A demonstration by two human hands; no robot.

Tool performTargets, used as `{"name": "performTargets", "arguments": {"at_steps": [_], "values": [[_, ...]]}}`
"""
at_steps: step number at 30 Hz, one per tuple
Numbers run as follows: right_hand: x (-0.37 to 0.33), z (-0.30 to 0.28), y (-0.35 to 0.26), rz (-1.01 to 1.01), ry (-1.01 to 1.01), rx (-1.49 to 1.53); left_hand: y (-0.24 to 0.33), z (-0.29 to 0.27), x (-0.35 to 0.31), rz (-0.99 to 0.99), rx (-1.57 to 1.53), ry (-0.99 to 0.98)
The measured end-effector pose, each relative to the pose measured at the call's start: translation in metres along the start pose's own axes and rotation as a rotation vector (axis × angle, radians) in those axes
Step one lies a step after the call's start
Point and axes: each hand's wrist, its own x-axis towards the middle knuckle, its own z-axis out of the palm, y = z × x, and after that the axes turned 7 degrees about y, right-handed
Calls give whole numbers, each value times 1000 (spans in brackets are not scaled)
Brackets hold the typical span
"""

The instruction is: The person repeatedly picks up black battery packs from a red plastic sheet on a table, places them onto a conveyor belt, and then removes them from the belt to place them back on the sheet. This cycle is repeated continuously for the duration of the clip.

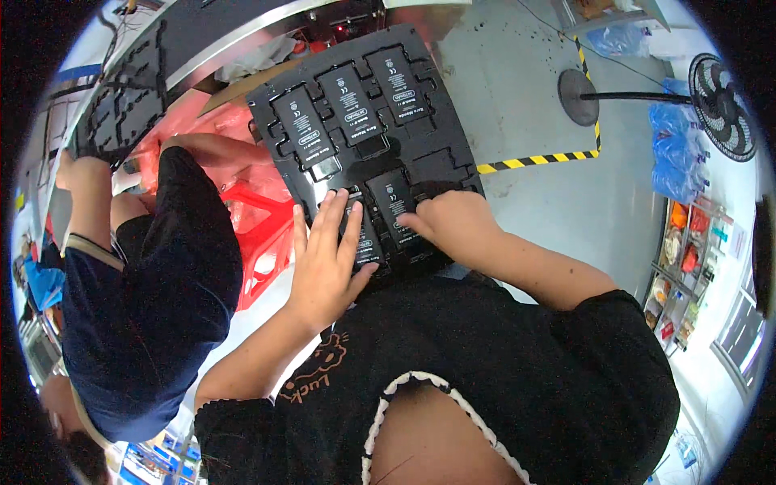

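Observation:
A black moulded tray lies tilted before me, with several flat black phone batteries in its pockets. Three batteries sit in the far row, among them a middle battery. My left hand is open, its fingers spread over a near-left battery and the tray's left part. At the tray's right side my right hand is closed, fingers curled under. Its thumb touches a near-middle battery; whatever the curled fingers hold, if anything, is hidden. A pocket beyond this hand shows no battery.
At the left a co-worker in a dark shirt reaches toward another black tray. Red plastic sheeting lies beside my tray. Rightward stand a black fan, yellow-black floor tape and a shelf rack.

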Motion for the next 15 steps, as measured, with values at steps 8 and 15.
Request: {"name": "performTargets", "arguments": {"at_steps": [8,15], "values": [[59,-81,21,-359,177,431,5,3,-9,-91,53,56],[212,-175,19,-402,468,629,0,-14,7,-68,16,75]]}}
